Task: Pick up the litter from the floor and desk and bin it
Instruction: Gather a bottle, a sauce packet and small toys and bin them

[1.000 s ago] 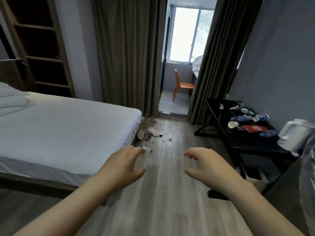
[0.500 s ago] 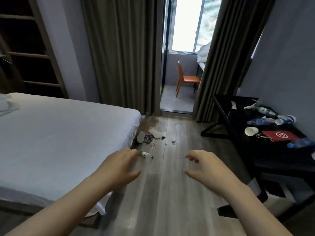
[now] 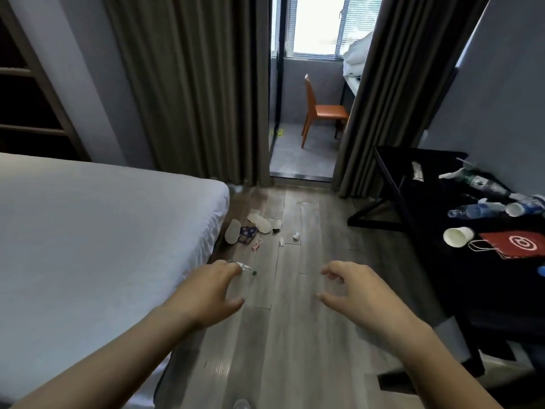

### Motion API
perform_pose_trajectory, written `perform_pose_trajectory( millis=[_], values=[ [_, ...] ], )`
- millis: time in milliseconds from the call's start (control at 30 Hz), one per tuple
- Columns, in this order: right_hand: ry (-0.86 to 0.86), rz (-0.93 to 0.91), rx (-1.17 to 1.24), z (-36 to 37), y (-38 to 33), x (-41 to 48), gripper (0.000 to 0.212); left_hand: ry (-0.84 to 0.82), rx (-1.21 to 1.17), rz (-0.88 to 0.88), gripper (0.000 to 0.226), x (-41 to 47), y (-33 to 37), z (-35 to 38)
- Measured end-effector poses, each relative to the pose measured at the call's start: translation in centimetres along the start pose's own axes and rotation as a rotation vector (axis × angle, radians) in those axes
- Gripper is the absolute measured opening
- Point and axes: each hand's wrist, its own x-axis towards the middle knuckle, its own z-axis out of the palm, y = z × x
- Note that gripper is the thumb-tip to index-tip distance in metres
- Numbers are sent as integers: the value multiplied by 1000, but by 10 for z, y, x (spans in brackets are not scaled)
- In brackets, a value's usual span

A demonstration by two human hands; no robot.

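Approach step, nothing picked yet: left hand (image 3: 206,293) and right hand (image 3: 362,293) both empty, fingers loosely curled. Bottle (image 3: 247,269) lies on the floor (image 3: 295,349) just beyond the left hand. The next move is probably to stoop and grip it.

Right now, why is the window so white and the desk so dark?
Head view: daylight blows the window out to white, so the black desk looks murky beside it; head view again, the wide lens tilts the curtains, and the floor shows a faint shine.

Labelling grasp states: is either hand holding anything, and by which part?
Nothing held. Left hand and right hand are both empty, fingers loosely curled above the floor.
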Motion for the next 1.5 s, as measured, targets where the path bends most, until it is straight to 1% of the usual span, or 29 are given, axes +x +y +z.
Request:
perform_pose_trajectory(
  millis=[133,300,467,600,700,800,900,1033,1133,1233,1400,1500],
  values=[
    [-34,29,-8,0,17,66,48,-30,-16,-17,50,70,-23,11],
    [-127,76,-38,-5,25,148,49,-55,-85,-35,51,143,-54,17],
    [-125,63,-14,-11,34,219,43,-61,-122,-44,48,210,-74,13],
    [-147,60,-7,-15,46,271,44,-95,-144,-50,49,257,-87,17],
    [-141,53,11,-16,58,320,44,-99,-128,-65,43,300,-99,19],
    [-160,42,27,-17,72,376,44,-86,-118,-110,36,350,-112,18],
    [-178,13,31,-21,89,431,43,-74,-96,-146,40,397,-125,16],
    [-227,-8,24,-25,108,507,43,-107,-103,-215,44,455,-138,19],
    [-278,-16,1,-18,118,558,45,-114,-133,-269,41,493,-153,28],
    [-337,-9,-7,-3,124,600,44,-156,-170,-324,40,523,-172,44],
    [-402,18,-18,37,126,666,42,-203,-249,-376,43,572,-214,78],
    [-420,36,-12,65,127,700,42,-236,-292,-396,40,599,-241,103]
  ],
)
